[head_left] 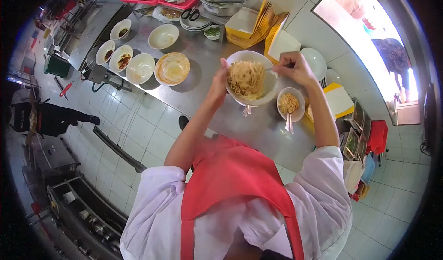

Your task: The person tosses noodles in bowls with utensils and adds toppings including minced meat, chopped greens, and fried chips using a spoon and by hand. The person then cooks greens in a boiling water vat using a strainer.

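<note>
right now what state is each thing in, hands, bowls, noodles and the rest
left hand: holding the noodle bowl
right hand: gripping a utensil at the bowl
noodle bowl: held up
noodles: heaped in the bowl
small bowl: holding crumbly food, spoons in it
orange-smeared bowl: upright, no food heaped in it
plates: stacked
metal bowl: upright, utensil resting across it

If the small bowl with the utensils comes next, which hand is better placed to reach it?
Probably the right hand: it is nearer the small bowl, though it seems to pinch a utensil. The left hand is at the noodle bowl's opposite side, farther away.
</note>
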{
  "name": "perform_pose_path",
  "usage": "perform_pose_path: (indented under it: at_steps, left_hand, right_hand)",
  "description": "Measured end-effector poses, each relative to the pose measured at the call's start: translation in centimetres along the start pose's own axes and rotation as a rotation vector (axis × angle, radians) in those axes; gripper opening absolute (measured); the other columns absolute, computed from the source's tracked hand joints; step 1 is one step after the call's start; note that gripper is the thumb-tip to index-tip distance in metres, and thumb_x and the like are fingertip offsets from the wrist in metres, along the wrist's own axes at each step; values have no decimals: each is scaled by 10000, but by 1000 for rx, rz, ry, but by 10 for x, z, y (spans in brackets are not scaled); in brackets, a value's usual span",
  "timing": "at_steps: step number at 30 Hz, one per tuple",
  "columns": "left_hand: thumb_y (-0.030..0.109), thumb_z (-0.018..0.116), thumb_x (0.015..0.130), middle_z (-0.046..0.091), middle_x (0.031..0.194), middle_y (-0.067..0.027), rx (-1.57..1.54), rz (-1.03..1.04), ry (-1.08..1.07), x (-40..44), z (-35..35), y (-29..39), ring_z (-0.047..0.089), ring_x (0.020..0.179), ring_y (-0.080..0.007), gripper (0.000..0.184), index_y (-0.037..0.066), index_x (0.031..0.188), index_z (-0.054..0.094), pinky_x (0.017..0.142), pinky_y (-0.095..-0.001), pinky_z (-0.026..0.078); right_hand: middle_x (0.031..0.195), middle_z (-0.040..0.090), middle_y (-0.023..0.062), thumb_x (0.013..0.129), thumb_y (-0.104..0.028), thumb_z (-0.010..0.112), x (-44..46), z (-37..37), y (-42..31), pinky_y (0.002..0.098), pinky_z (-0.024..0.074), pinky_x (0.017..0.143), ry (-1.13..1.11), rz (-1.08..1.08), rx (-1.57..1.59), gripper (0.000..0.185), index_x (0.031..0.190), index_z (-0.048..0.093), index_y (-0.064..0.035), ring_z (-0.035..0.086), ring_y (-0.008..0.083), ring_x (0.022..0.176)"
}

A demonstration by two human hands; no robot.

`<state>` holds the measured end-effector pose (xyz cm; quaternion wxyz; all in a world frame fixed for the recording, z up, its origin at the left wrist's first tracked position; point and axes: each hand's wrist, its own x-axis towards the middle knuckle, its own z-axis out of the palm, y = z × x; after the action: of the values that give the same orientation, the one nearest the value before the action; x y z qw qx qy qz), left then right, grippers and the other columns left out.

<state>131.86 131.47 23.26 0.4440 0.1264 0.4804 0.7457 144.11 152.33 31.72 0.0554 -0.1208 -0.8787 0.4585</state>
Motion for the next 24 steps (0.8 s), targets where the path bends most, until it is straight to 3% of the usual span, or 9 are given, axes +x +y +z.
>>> perform_pose_path:
  at_steps: [2,10,14,16,18,19,21,23,24]
  left_hand:
    - [676,326,851,558,1170,-139,20,-4,28,8,-15,-9,584,1023,-218,792,-5,1234,459,805,-351,500]
    - [685,374,830,537,1201,-119,-26,62,-19,22,-20,-10,503,1133,-215,793,20,1254,455,950,-345,391]
    - [677,400,827,545,1188,-116,-5,44,34,29,-25,-15,523,1098,-215,782,15,1237,476,927,-348,408]
    - [666,411,832,561,1166,-113,5,45,46,37,-32,-19,540,1072,-214,761,10,1207,509,911,-344,419]
    - [633,449,840,629,1017,-114,352,143,48,47,-43,-17,591,953,-208,707,-14,1087,591,821,-344,455]
    - [633,449,840,629,1017,-114,356,137,48,51,-48,-16,591,953,-208,707,-14,1087,591,821,-344,455]
    - [602,504,824,660,870,-138,802,291,47,53,-42,-1,626,835,-231,659,-23,994,626,742,-351,466]
    - [605,523,805,655,846,-157,895,304,-5,72,-48,-6,627,804,-251,660,-19,997,624,722,-355,465]
    - [608,542,785,650,822,-175,984,322,-55,78,-48,-5,628,773,-271,663,-14,999,622,702,-360,464]
  right_hand:
    - [513,429,-70,757,-158,734,4,-13,-12,228,242,448,18,-21,118,338,563,479,-49,334,17,495]
    - [553,459,-55,765,-114,718,19,-57,-57,191,294,498,75,-229,144,295,588,489,-60,370,-2,534]
    - [566,324,-77,775,-61,673,18,-58,-48,213,210,492,69,-190,3,304,593,430,-65,281,13,550]
    - [542,320,-79,773,-90,687,17,-55,-22,228,209,474,78,-157,-17,325,580,428,-60,277,20,529]
    - [484,345,-47,724,-209,751,8,-49,-8,243,218,450,154,-3,-196,357,553,485,-45,287,42,481]
    - [454,374,-10,686,-235,761,2,-45,-3,264,268,437,184,-22,-298,333,561,525,-37,345,82,433]
    - [452,400,18,688,-212,750,-7,-28,12,281,304,446,214,-37,-389,304,571,531,-37,382,122,427]
    - [450,426,45,690,-190,739,-16,-8,25,298,340,455,247,-51,-485,275,581,537,-37,420,162,420]
    - [512,509,65,677,-205,721,-19,5,28,329,404,493,217,-4,-619,216,615,582,-51,512,213,493]
